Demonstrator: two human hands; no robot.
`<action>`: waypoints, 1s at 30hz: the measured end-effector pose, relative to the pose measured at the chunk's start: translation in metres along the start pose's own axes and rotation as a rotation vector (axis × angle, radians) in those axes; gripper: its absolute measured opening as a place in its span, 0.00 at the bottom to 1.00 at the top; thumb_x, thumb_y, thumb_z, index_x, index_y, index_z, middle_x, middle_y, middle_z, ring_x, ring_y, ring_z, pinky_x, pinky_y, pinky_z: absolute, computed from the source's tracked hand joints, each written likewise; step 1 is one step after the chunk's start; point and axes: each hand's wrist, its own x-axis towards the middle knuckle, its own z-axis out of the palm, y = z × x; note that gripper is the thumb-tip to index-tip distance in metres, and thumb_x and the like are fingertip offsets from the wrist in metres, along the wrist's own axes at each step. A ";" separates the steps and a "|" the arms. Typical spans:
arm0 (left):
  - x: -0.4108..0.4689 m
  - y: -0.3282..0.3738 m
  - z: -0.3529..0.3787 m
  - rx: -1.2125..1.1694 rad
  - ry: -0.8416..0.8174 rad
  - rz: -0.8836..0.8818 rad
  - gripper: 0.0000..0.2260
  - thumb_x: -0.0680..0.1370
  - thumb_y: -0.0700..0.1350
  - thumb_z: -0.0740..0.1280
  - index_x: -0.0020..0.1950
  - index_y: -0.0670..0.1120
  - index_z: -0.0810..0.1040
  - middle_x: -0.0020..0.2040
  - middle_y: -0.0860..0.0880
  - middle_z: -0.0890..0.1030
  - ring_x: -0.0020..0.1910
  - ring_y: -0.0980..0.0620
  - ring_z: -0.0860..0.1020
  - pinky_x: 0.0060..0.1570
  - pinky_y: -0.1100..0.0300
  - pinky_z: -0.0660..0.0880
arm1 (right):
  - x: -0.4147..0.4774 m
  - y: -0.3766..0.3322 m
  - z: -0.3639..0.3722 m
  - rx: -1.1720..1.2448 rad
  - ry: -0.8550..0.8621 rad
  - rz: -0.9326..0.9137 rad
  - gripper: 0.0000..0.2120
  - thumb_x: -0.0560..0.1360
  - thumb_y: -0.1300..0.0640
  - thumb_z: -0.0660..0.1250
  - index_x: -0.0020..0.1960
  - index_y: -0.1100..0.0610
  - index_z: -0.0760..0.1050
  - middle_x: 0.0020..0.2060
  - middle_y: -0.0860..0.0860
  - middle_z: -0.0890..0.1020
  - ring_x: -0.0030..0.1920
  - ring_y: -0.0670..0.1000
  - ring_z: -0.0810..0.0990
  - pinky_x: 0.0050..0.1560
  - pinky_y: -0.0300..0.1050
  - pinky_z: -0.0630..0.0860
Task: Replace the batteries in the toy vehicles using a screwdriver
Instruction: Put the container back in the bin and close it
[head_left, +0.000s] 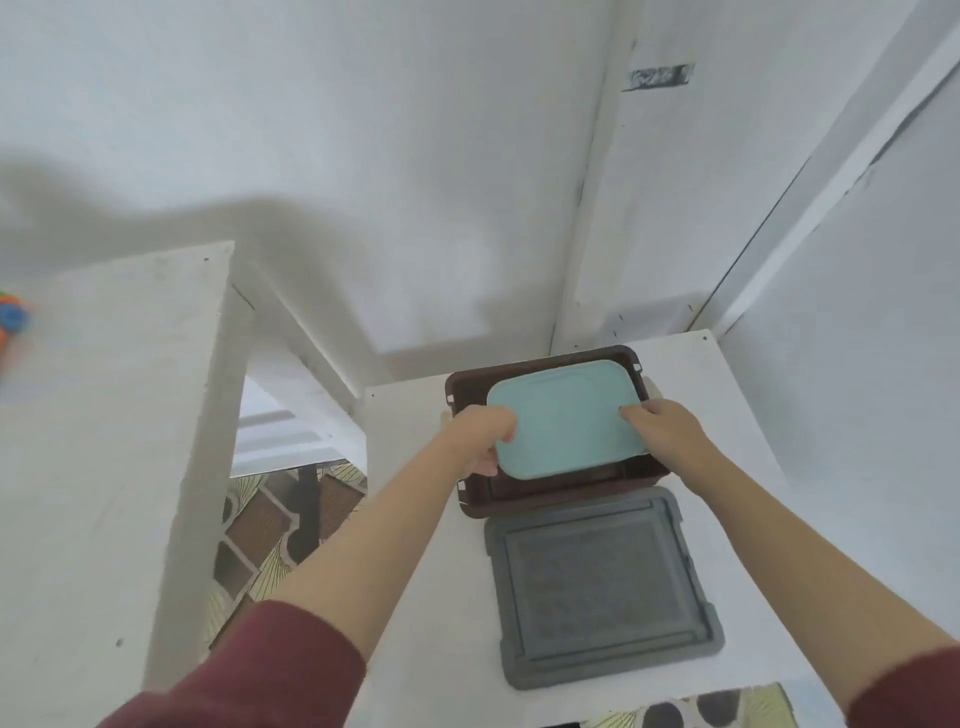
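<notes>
Grip: left hand (483, 441) and right hand (670, 431) fingers curl on opposite short ends of teal box (566, 415). Long axis runs hand to hand, both equally near. Box over brown crate (470, 499); grey lid (602, 582) toward wrists; blurred toy (10, 317) far outboard of left fingers.

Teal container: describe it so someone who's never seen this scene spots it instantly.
On the white table at right, an open brown crate sits with a grey lid lying flat in front of it. The teal container is over the crate, gripped at its sides by the left hand and right hand. It alone is pale blue-green, against brown and grey neighbours.
</notes>
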 end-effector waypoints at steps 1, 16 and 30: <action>0.009 -0.004 0.006 -0.066 -0.009 -0.030 0.20 0.75 0.36 0.59 0.67 0.39 0.69 0.59 0.41 0.77 0.57 0.41 0.78 0.52 0.53 0.77 | 0.010 0.007 0.004 0.002 -0.031 0.016 0.15 0.79 0.54 0.60 0.57 0.65 0.75 0.51 0.57 0.76 0.51 0.56 0.74 0.52 0.47 0.70; 0.094 -0.022 0.036 -0.274 0.026 -0.154 0.22 0.73 0.35 0.61 0.68 0.43 0.66 0.70 0.44 0.69 0.68 0.42 0.68 0.66 0.47 0.70 | 0.095 0.060 0.050 -0.097 -0.286 0.252 0.11 0.73 0.59 0.63 0.52 0.65 0.73 0.44 0.56 0.75 0.43 0.53 0.74 0.37 0.44 0.68; 0.115 -0.034 0.049 -0.238 0.055 -0.209 0.24 0.73 0.37 0.61 0.69 0.42 0.66 0.69 0.44 0.69 0.66 0.43 0.70 0.64 0.47 0.72 | 0.104 0.067 0.057 -0.075 -0.287 0.122 0.08 0.76 0.60 0.60 0.53 0.59 0.73 0.49 0.55 0.78 0.47 0.53 0.75 0.39 0.44 0.69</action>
